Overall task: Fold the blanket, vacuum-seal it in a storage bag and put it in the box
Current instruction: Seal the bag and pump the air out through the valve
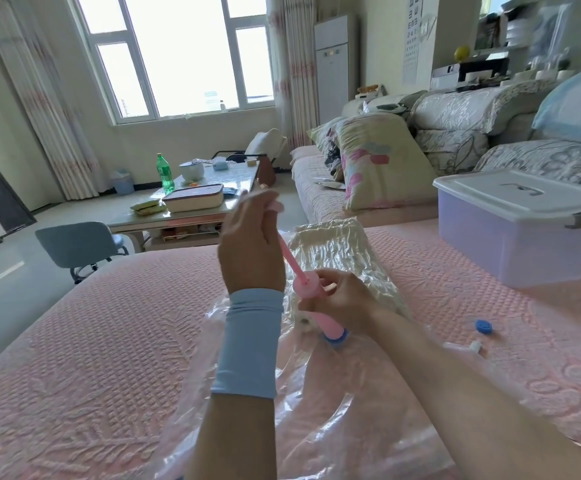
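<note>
The vacuum-sealing step is in hand: the folded blanket [334, 247] lies inside the clear storage bag [316, 420] on the pink bed [109, 341], the plastic puckered tight around it at the far end. The left hand [247, 244] grips the handle of the pink hand pump [320, 306], its rod drawn out high. The right hand [341, 299] wraps round the barrel and holds its foot on the bag's blue valve [337, 339]. The near part of the bag looks loose and billowy, so I judge more strokes are needed. The next move calls for a straight push down with the barrel held square on the valve, so no air leaks back. The blue cap [484, 326], lying on the bed to the right near a small white clip [475, 346], must then go on. The box [510, 244] stands well apart at far right, and its white lid [510, 192] is on, which must come off first
</note>
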Demonstrator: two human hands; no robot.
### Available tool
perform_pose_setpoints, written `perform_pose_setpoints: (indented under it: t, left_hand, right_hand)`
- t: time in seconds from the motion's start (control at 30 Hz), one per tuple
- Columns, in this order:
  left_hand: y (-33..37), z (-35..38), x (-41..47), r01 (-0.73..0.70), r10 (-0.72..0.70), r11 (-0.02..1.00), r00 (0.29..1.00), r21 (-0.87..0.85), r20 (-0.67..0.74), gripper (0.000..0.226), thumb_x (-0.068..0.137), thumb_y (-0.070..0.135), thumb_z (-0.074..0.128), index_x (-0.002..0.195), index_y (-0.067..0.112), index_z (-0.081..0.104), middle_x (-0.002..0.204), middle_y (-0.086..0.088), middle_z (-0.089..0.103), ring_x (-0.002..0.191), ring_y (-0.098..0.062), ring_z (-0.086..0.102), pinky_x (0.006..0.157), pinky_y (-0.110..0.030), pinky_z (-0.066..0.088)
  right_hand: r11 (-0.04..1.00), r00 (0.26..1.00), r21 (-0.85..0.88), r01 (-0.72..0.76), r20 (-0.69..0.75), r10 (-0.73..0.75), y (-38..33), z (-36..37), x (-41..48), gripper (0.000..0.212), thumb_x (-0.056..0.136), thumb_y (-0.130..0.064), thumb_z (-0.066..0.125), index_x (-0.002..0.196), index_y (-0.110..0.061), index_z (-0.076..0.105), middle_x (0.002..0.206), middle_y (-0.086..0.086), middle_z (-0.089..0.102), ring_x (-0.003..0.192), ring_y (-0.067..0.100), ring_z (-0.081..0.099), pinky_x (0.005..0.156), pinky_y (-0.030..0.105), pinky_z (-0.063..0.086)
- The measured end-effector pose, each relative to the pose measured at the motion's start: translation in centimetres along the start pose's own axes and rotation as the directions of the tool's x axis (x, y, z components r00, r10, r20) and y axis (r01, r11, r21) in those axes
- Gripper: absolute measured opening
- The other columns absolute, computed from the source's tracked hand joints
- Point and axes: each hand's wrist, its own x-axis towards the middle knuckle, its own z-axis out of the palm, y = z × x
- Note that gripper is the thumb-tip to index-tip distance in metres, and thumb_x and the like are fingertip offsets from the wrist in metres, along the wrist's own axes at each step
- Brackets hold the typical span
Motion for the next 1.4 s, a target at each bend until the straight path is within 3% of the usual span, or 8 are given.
perform_pose_setpoints:
  t: [0.2, 0.4, 0.57, 0.8, 1.0, 1.17, 1.27, 1.4]
  left_hand:
    - [-1.7, 3.3, -4.4, 0.119, -0.217, 0.972, 0.788, 0.203, 0.576, 0.018, 0.095, 0.02, 0.051, 0.095, 0.022, 0.068, 0.096, -0.001, 0.068, 0.083, -0.025, 0.064, 0.071, -0.027, 0.046]
    - [-0.3, 0.1, -0.7, -0.051, 0.037, 0.996, 0.986, 0.078, 0.161, 0.015, 0.096, 0.023, 0.056, 0.092, 0.019, 0.07, 0.089, 0.003, 0.069, 0.074, -0.017, 0.063, 0.066, -0.025, 0.05]
    - [-0.8, 0.1, -0.1, -0.021, 0.02, 1.0, 0.998, -0.011, -0.055, 0.015, 0.094, 0.019, 0.058, 0.096, 0.016, 0.072, 0.098, 0.004, 0.071, 0.084, -0.008, 0.059, 0.076, -0.017, 0.047]
    - [-2.4, 3.1, -4.4, 0.156, -0.193, 0.981, 0.782, 0.114, 0.593, 0.017, 0.093, 0.017, 0.056, 0.096, 0.022, 0.072, 0.097, 0.001, 0.068, 0.083, -0.022, 0.064, 0.077, -0.03, 0.052]
    - [-0.8, -0.7, -0.7, -0.094, 0.079, 0.994, 0.97, 0.054, 0.228, 0.017, 0.096, 0.021, 0.055, 0.094, 0.017, 0.072, 0.093, 0.001, 0.071, 0.073, -0.019, 0.065, 0.068, -0.026, 0.054]
    - [-0.8, -1.4, 0.4, -0.074, 0.075, 0.997, 0.995, 0.019, -0.071, 0.019, 0.096, 0.017, 0.054, 0.1, 0.016, 0.073, 0.105, 0.001, 0.071, 0.089, -0.014, 0.065, 0.077, -0.022, 0.052]
    - [-1.3, 0.6, -2.1, 0.037, -0.032, 0.999, 0.978, -0.022, 0.207, 0.016, 0.094, 0.012, 0.059, 0.096, 0.015, 0.074, 0.106, -0.001, 0.072, 0.087, -0.015, 0.067, 0.083, -0.029, 0.056]
    - [-1.7, 2.2, -4.1, 0.16, -0.181, 0.983, 0.818, 0.085, 0.546, 0.015, 0.093, 0.016, 0.057, 0.089, 0.019, 0.072, 0.094, 0.003, 0.069, 0.081, -0.023, 0.065, 0.075, -0.032, 0.052]
  right_hand:
    - [0.996, 0.999, -0.084, 0.009, -0.05, -0.014, 0.2, -0.2, 0.0, 0.047, 0.06, -0.06, 0.077, 0.103, -0.042, 0.068, 0.094, -0.013, 0.072, 0.085, 0.007, 0.071, 0.079, 0.042, 0.06]
    - [0.993, 0.999, -0.119, 0.022, -0.041, -0.027, 0.2, -0.3, -0.2, 0.054, 0.054, -0.069, 0.079, 0.104, -0.055, 0.065, 0.092, -0.03, 0.065, 0.086, 0.003, 0.068, 0.078, 0.036, 0.059]
    - [0.992, 0.999, -0.121, 0.025, -0.027, -0.028, 0.2, 0.0, -0.1, 0.056, 0.051, -0.07, 0.079, 0.104, -0.058, 0.065, 0.094, -0.032, 0.064, 0.087, 0.002, 0.067, 0.075, 0.032, 0.058]
    - [0.994, 0.999, -0.105, 0.008, -0.036, -0.012, 0.0, -0.3, -0.3, 0.053, 0.057, -0.065, 0.077, 0.104, -0.04, 0.07, 0.096, -0.014, 0.072, 0.087, 0.007, 0.071, 0.08, 0.042, 0.06]
    - [0.993, 0.999, -0.108, 0.039, -0.018, -0.041, 0.0, -0.3, -0.6, 0.05, 0.057, -0.064, 0.08, 0.104, -0.051, 0.069, 0.095, -0.024, 0.07, 0.086, 0.002, 0.069, 0.081, 0.039, 0.061]
    - [0.992, 0.999, -0.12, 0.041, -0.003, -0.042, 0.1, 0.1, -0.6, 0.053, 0.055, -0.068, 0.081, 0.104, -0.053, 0.067, 0.095, -0.033, 0.066, 0.087, -0.001, 0.068, 0.08, 0.034, 0.06]
    - [0.992, 0.999, -0.123, 0.036, -0.029, -0.04, 0.1, 0.1, -0.5, 0.052, 0.056, -0.067, 0.079, 0.105, -0.054, 0.067, 0.094, -0.025, 0.069, 0.086, 0.0, 0.068, 0.078, 0.033, 0.059]
    - [0.992, 0.998, -0.123, 0.029, -0.048, -0.035, 0.0, -0.1, -0.5, 0.05, 0.059, -0.064, 0.08, 0.104, -0.044, 0.07, 0.094, -0.016, 0.072, 0.084, 0.004, 0.07, 0.072, 0.031, 0.056]
